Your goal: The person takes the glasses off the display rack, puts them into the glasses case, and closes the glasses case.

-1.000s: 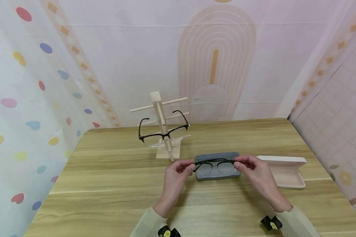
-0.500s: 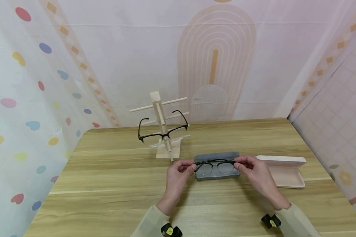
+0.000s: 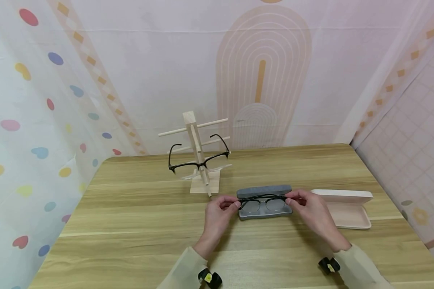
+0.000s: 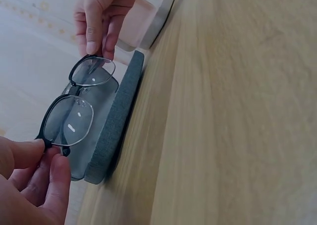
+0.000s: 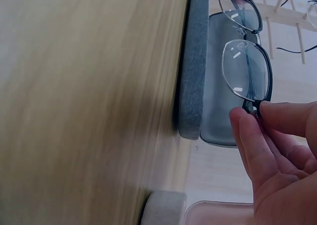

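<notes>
A pair of half-rim glasses (image 3: 263,198) with a black upper frame and folded temples is held level between both hands. My left hand (image 3: 218,216) pinches its left end between thumb and fingers. At the other end, my right hand (image 3: 312,212) pinches the corner by the hinge. Just behind and beneath the glasses stands an open grey glasses case (image 3: 265,215), its lid tilted back. The left wrist view shows the lenses (image 4: 69,118) above the case's inside; whether they touch it I cannot tell.
An open pale pink glasses case (image 3: 351,216) lies right of the grey one. Behind, to the left, a wooden glasses stand (image 3: 193,136) carries black-framed glasses (image 3: 201,164). A patterned cloth (image 3: 159,72) hangs behind the wooden table (image 3: 130,224).
My left hand has shifted slightly to the right, and the left end of the glasses with it. Both hands keep their pinch; the cases and the stand have not moved.
</notes>
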Demonstrator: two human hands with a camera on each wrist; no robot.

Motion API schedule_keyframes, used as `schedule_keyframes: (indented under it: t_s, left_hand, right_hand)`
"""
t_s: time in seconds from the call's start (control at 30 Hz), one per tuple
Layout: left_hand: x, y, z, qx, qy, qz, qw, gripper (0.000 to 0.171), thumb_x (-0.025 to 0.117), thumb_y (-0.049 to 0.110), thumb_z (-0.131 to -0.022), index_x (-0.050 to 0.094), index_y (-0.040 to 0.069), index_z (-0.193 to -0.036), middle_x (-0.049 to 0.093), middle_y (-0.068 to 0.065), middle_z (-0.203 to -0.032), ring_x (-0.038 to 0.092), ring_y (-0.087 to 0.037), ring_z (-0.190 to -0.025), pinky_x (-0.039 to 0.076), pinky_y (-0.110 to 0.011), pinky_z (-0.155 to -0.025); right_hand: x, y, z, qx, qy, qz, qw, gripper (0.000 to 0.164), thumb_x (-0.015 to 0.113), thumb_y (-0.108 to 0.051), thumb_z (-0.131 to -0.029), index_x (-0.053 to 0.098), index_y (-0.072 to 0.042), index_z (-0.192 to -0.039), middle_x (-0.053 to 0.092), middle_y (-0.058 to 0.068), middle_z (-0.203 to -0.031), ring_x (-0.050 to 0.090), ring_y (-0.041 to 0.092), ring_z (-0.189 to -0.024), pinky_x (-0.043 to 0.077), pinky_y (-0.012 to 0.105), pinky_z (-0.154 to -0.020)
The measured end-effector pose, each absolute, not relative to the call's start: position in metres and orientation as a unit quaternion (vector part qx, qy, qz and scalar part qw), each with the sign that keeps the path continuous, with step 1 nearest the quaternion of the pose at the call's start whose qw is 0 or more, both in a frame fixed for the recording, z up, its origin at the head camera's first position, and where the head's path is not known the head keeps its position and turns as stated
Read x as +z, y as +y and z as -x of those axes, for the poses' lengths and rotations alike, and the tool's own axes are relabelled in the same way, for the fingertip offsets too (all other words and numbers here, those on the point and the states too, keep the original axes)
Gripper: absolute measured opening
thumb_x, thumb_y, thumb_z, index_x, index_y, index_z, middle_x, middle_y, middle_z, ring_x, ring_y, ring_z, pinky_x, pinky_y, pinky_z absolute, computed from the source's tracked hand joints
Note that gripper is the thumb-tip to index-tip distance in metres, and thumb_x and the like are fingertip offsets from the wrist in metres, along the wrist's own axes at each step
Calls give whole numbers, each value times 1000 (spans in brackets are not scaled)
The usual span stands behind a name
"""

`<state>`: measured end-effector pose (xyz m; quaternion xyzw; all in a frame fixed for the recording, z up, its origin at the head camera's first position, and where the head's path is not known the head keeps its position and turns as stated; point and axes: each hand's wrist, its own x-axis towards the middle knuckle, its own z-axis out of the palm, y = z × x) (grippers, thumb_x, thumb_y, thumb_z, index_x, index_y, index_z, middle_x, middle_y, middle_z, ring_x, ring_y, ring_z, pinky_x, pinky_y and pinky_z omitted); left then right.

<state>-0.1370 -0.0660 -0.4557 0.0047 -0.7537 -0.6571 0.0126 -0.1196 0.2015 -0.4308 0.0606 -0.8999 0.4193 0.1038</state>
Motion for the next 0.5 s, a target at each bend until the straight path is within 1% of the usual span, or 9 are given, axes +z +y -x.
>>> schedule_keyframes:
  t_s: [0.2, 0.5]
  left_hand:
    - [-460, -65, 142, -635, -772, 17, 12, 7, 76, -1, -89, 75, -5, -96, 74, -10, -89, 66, -9, -76, 54, -18, -67]
    - [-464, -65, 148, -604, -797, 25, 7, 6, 76, 2, -91, 77, -2, -94, 74, -8, -82, 66, -9, -72, 54, -20, -65]
  right_hand:
    - [-434, 202, 124, 395, -911, -58, 107, 7, 74, -5, -93, 78, -9, -98, 76, 0, -92, 67, 16, -85, 54, 27, -72]
    - [-436, 204, 127, 382, -918, -60, 93, 8, 73, -4, -94, 79, -9, -97, 77, 1, -93, 66, 15, -84, 53, 28, -71]
